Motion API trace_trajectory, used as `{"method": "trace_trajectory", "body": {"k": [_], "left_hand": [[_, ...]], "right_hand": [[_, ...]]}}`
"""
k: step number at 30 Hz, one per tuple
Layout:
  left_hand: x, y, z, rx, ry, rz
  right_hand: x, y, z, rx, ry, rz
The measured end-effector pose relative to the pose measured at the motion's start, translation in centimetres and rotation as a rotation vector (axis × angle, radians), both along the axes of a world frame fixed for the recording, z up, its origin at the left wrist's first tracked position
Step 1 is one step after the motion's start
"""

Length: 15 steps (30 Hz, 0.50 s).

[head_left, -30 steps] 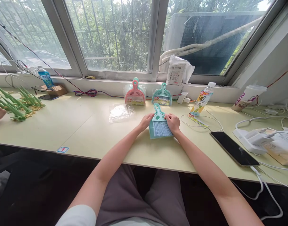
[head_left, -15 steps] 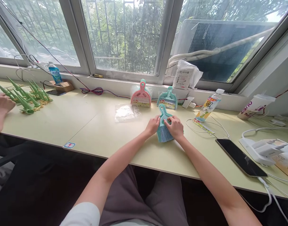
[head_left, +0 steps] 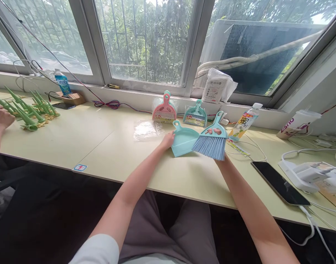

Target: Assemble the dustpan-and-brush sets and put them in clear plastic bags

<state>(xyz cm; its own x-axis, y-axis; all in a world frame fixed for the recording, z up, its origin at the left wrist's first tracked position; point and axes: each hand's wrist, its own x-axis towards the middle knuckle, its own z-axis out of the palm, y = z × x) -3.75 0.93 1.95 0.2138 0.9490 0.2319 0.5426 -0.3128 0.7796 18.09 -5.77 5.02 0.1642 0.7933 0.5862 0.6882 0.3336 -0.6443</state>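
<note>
In my left hand (head_left: 168,140) is a mint-green dustpan (head_left: 184,140), gripped at its left edge, its handle loop pointing away from me. My right hand (head_left: 215,131) is mostly behind a matching hand brush (head_left: 211,145); fingertips show through the openings in its head. The brush's blue-grey bristles hang toward me and overlap the dustpan's right edge. Farther back, a pink dustpan set (head_left: 165,111) and a green dustpan set (head_left: 196,115), both with labels, lean upright by the window ledge.
A clear plastic wrapper (head_left: 147,130) lies left of the dustpan. To the right are a drink bottle (head_left: 244,123), a phone (head_left: 279,183), a cup (head_left: 297,125) and a power strip (head_left: 299,176) with cables. Another person's hand (head_left: 2,116) is beside green spiky pieces (head_left: 27,113) at far left.
The brush and dustpan, earlier stacked together between both hands, are now apart. My right hand has moved right and up with the brush; my left hand has shifted slightly left with the dustpan.
</note>
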Motion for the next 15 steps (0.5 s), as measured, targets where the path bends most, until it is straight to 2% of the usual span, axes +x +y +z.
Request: {"method": "trace_trajectory", "body": {"k": [3,5,8,10,15], "left_hand": [[-3.4,1.7,-0.1,-0.037,0.076,0.052],[-4.7,2.2,-0.2,-0.029,0.146,0.066],[-5.0,2.2,-0.3,0.013,0.278,0.088],[-4.9,2.1,-0.3,0.033,0.356,0.110],[-4.9,1.8,0.2,0.025,0.386,0.152]], "right_hand": [[2.4,-0.3,1.1,-0.005,-0.121,-0.220],[3.7,-0.2,1.0,-0.130,-0.303,-0.321],[4.6,0.0,-0.4,-0.354,-0.522,-0.374],[4.5,0.2,-1.4,-0.445,-0.597,-0.392],[4.2,0.6,-2.4,-0.500,-0.577,-0.389]]}}
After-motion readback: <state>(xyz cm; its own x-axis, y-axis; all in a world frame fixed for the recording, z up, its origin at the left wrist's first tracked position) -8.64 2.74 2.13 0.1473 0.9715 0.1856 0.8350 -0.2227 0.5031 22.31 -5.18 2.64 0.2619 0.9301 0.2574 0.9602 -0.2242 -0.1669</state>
